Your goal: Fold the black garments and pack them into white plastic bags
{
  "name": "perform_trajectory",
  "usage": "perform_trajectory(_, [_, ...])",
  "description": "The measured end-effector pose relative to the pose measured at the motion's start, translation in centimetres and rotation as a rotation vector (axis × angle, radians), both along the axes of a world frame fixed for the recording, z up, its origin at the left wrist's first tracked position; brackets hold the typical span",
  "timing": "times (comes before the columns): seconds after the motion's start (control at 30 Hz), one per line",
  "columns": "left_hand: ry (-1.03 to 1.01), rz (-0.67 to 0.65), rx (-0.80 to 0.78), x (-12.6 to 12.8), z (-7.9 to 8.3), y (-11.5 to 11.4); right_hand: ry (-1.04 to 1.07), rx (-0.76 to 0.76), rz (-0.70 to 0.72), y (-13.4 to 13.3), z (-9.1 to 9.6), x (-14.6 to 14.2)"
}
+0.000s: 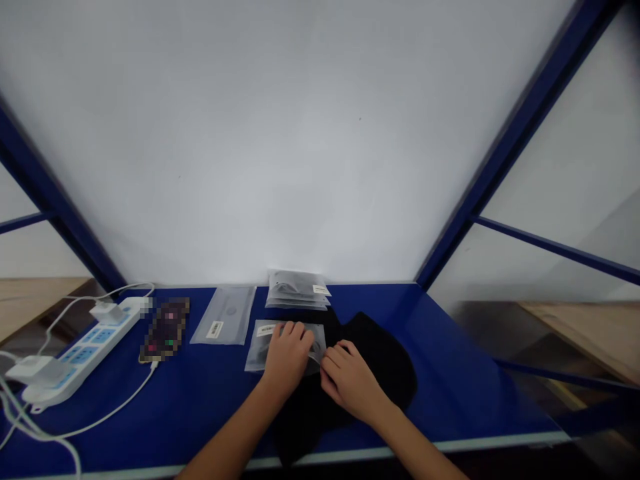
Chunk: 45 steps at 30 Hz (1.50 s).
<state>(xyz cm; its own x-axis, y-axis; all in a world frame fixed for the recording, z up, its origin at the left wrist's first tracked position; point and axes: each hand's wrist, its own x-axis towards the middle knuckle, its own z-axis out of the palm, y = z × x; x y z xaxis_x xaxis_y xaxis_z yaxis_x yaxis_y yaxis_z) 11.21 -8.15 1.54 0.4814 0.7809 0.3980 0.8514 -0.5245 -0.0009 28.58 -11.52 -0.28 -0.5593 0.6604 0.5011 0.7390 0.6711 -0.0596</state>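
Note:
My left hand [289,355] lies on a grey plastic packet [260,347] with a white label, fingers curled over its middle. My right hand [350,381] meets it at the packet's right edge, fingers bent as if pinching the edge; what they grip is hard to see. Both hands rest above a black cloth [385,367] spread on the blue table [200,400].
A flat grey packet [225,315] lies to the left, and a stack of filled packets [297,290] sits by the white back wall. At far left are a white power strip [85,350] with chargers and cables, and a phone [167,329]. Blue frame posts rise on both sides.

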Motion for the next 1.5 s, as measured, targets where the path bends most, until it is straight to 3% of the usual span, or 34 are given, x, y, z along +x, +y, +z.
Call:
perform_trajectory(0.07, [-0.054,0.011,0.015,0.3,-0.9,0.1,-0.011,-0.007,0.000,-0.1,-0.2,0.2])
perform_trajectory(0.17, [-0.079,-0.080,-0.045,-0.4,-1.8,-0.1,-0.033,-0.110,0.028,-0.3,-0.7,1.3])
perform_trajectory(0.3, [-0.110,-0.216,-0.186,-2.2,-1.1,-1.1,-0.010,-0.222,0.054,-0.4,-1.3,2.9])
perform_trajectory(0.47, [-0.127,-0.346,-0.217,-2.2,0.3,-2.3,0.028,-0.093,0.087,0.0,-1.8,2.6])
perform_trajectory(0.6, [-0.132,-0.394,-0.173,-1.3,-0.4,-2.3,0.077,-0.034,0.100,0.4,-1.7,2.1])
perform_trajectory(0.8, [-0.142,-0.360,0.013,-0.8,-1.3,-2.3,0.177,-0.040,0.109,0.7,-0.9,2.0])
perform_trajectory(0.97, [-0.140,-0.319,0.028,-1.1,-0.6,-2.3,0.186,-0.045,0.127,0.5,1.4,2.0])
perform_trajectory(1.13, [-0.227,-0.223,0.091,-4.1,-0.3,-1.0,0.225,-0.079,0.119,0.4,4.2,4.4])
perform_trajectory(1.27, [-0.380,-0.076,0.203,-7.2,0.4,0.2,0.350,-0.114,0.016,0.2,5.2,7.4])
perform_trajectory(1.37, [-0.566,-0.068,0.124,-7.4,1.7,0.3,0.466,-0.180,-0.036,0.3,5.2,8.5])
perform_trajectory(1.43, [-0.742,-0.073,-0.018,-6.5,2.2,0.2,0.556,-0.204,-0.048,0.8,5.0,8.6])
perform_trajectory(1.5, [-0.910,0.012,-0.151,-5.1,2.2,0.5,0.604,-0.222,-0.086,1.7,4.6,8.4])
